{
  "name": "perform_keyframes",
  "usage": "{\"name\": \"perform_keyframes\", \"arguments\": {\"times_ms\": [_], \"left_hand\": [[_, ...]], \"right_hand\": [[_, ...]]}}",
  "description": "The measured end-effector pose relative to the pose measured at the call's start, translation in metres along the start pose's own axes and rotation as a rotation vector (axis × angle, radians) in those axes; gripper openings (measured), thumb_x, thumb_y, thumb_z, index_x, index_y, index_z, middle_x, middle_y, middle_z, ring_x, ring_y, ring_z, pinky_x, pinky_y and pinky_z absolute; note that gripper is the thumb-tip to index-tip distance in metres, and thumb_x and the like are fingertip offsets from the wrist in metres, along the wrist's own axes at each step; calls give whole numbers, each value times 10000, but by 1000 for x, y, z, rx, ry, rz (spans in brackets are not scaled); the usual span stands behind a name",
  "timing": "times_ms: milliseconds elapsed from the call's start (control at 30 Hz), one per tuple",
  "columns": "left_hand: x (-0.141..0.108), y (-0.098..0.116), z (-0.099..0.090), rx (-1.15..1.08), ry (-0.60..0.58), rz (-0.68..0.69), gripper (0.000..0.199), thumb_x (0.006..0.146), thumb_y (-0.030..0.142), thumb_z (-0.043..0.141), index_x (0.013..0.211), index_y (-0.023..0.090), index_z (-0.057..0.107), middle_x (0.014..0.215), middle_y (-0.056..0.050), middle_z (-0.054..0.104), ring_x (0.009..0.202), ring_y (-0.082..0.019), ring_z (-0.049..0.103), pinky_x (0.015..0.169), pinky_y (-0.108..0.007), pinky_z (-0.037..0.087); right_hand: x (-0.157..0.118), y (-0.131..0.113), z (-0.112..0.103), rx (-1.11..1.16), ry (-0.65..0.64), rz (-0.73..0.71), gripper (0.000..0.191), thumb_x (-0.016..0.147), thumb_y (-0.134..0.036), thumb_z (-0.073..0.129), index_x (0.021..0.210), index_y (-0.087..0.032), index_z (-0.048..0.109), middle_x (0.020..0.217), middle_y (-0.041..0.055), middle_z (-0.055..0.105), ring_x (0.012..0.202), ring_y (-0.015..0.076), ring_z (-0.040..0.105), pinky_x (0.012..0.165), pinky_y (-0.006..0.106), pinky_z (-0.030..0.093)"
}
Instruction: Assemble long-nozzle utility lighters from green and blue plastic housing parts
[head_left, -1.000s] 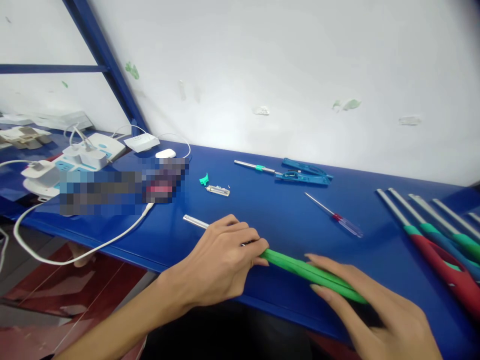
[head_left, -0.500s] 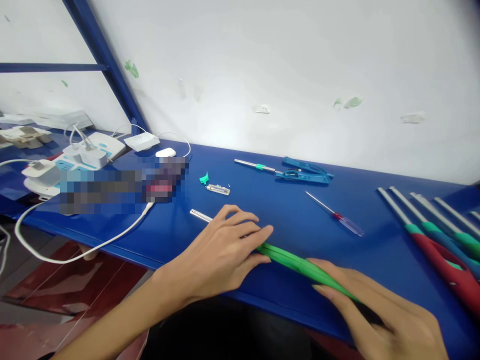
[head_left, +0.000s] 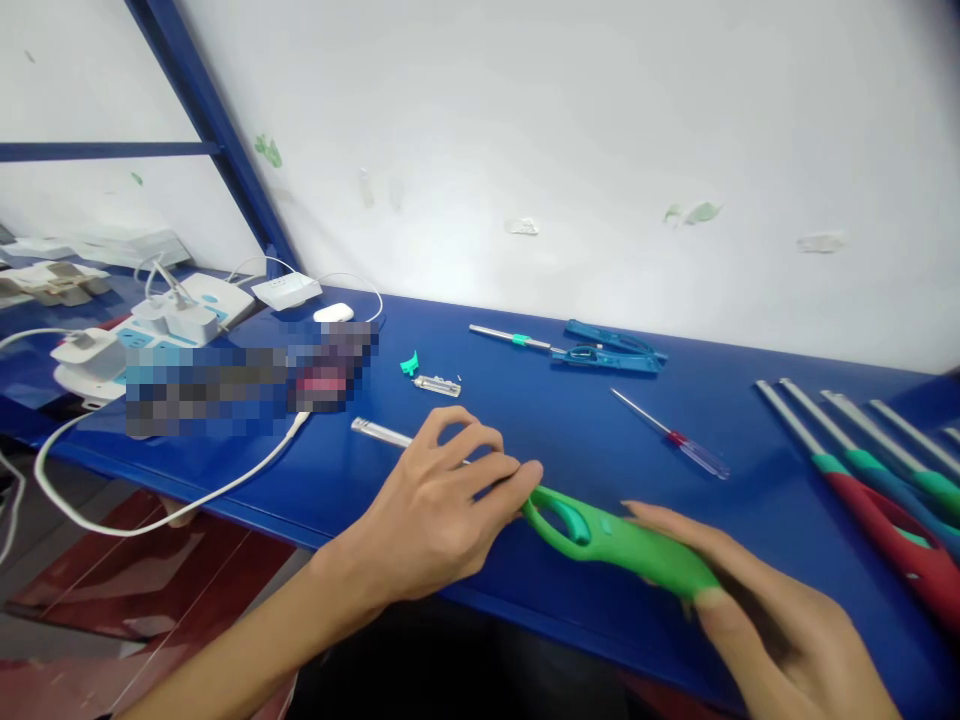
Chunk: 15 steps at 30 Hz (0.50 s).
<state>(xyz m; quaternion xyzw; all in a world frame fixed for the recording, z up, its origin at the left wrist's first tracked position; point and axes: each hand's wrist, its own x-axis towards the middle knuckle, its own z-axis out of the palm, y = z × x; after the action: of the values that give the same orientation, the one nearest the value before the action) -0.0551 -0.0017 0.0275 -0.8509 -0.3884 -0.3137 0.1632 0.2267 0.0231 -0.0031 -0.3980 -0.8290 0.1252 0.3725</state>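
A green gas lighter point(head_left: 637, 548) is held between my two hands, its broad side with the teal trigger facing up. My left hand point(head_left: 457, 500) is closed around its front end, where the metal tube point(head_left: 381, 432) sticks out to the left past my fingers. My right hand point(head_left: 780, 620) grips the rear of the handle, thumb on the near side and fingers along the far side. Behind my left hand lie a small clear fluid tank point(head_left: 437, 386) and a teal trigger piece point(head_left: 409, 364).
A taken-apart blue lighter point(head_left: 607, 358) lies near the wall. To its right is a screwdriver point(head_left: 701, 455) with a clear handle. Several lighters, one of them a red lighter point(head_left: 892, 515), lie at the right. A power strip point(head_left: 161, 320) and a white cable point(head_left: 187, 505) occupy the left.
The green lighter has turned from its narrow edge to its broad side, showing the trigger opening. Its metal tube now reaches further left. My right hand has shifted round the handle.
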Motion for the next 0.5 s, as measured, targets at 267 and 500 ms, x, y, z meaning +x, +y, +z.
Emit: {"name": "perform_keyframes", "arguments": {"times_ms": [267,500], "left_hand": [[0,8,-2,-85,-198,-93,260,1030,104,578,1276,121,662,984,-50,726,968,-212,599,963,-440,412],[2,9,-3,-239,-321,-222,241,1057,319,594,1218,176,702,984,-42,670,986,-212,539,968,-412,413]], "right_hand": [[-12,-1,8,43,208,303,233,902,-511,721,1019,-324,796,1036,-38,817,884,202,790,755,209,632],[-9,-4,3,2,94,110,152,970,-403,666,1088,-364,753,1087,-56,761,930,150,751,841,216,593]]}}
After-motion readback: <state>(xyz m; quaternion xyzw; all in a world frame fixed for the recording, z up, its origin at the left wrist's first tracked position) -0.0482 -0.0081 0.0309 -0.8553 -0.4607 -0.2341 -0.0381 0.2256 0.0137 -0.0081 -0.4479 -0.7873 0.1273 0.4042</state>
